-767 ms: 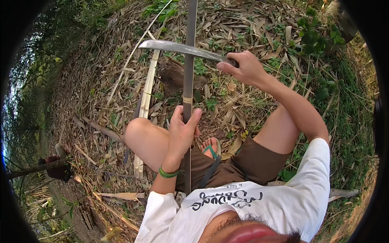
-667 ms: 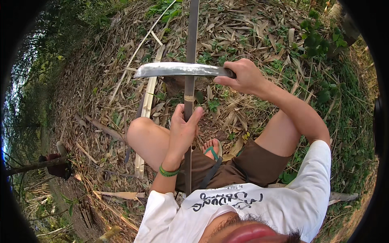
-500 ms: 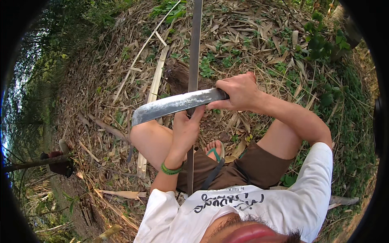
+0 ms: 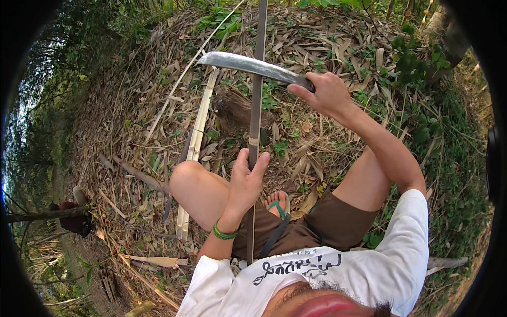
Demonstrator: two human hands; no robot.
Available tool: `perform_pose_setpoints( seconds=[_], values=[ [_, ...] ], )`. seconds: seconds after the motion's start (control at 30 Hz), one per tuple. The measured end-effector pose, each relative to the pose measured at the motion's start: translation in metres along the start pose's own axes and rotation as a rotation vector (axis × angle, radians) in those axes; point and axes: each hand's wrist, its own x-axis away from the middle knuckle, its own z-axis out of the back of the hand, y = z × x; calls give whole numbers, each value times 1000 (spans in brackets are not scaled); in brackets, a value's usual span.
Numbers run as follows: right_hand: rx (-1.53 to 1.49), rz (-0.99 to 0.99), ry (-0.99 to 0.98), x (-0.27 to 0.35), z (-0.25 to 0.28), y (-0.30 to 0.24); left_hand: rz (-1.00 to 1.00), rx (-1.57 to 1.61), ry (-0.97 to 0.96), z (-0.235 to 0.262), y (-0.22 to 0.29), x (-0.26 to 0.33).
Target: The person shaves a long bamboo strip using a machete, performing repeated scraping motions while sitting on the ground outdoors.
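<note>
My left hand (image 4: 246,179) is closed round a long, narrow dark strip (image 4: 255,111), which looks like split bamboo. The strip runs from my lap away to the far edge of the view, with a pale joint mark just beyond my fingers. In my right hand (image 4: 328,95) is the dark handle of a machete (image 4: 248,66). Its broad, curved grey blade points left and lies across the strip, well ahead of my left hand. Whether the edge touches the strip I cannot tell.
Pale split bamboo pieces (image 4: 198,132) lie on dry leaves left of the strip. A brown stump (image 4: 232,108) stands beyond my knees. A branch (image 4: 140,174) lies by my left knee. Another person (image 4: 74,214) is at the far left. Green plants (image 4: 417,58) grow at right.
My right hand has carried the machete away from me along the strip, from beside my left hand to well beyond it. My left hand keeps its grip with little movement.
</note>
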Motion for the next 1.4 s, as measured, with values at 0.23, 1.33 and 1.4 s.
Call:
perform_pose_setpoints(
  seconds=[0.23,1.33,1.4],
  values=[
    [87,187,-114,24,1,-46,-28,-41,35,-6,0,-5],
    [46,-145,55,0,29,59,-69,-327,-98,21,-14,63],
    [96,-11,-66,24,17,22,-52,-342,-91,18,-10,54]
  ],
)
